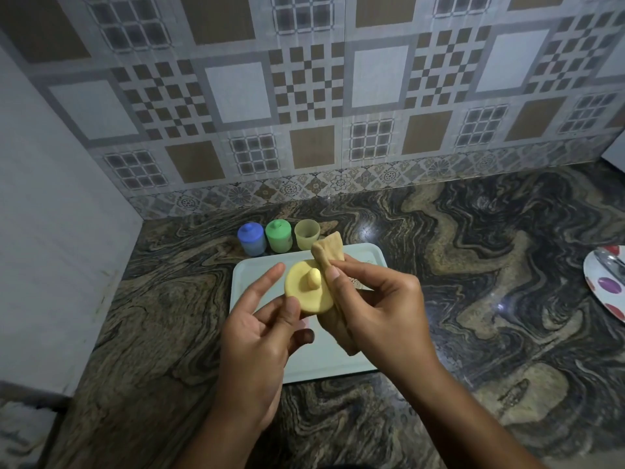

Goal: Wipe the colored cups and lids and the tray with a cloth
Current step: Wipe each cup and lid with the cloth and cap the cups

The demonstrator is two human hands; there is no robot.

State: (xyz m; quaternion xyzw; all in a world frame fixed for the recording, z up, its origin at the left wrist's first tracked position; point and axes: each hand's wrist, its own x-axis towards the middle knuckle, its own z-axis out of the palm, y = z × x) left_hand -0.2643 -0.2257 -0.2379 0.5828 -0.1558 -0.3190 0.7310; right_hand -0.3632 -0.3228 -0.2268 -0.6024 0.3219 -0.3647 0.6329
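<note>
My left hand (260, 330) holds a round yellow lid (302, 289) with a knob, pinched at its lower edge between thumb and fingers above the pale tray (358, 257). My right hand (375, 299) grips a tan cloth (326, 253) and holds it against the lid's right edge. Behind the tray stand a blue cup (251, 239) with its lid on, a green cup (278, 235) with its lid on, and a yellow cup (306, 234) without a lid.
The tray lies on a dark marbled counter (473, 265) against a patterned tile wall (304, 96). A white wall (50, 231) bounds the left side. A white plate with coloured dots (605, 282) holding a metal utensil sits at the right edge.
</note>
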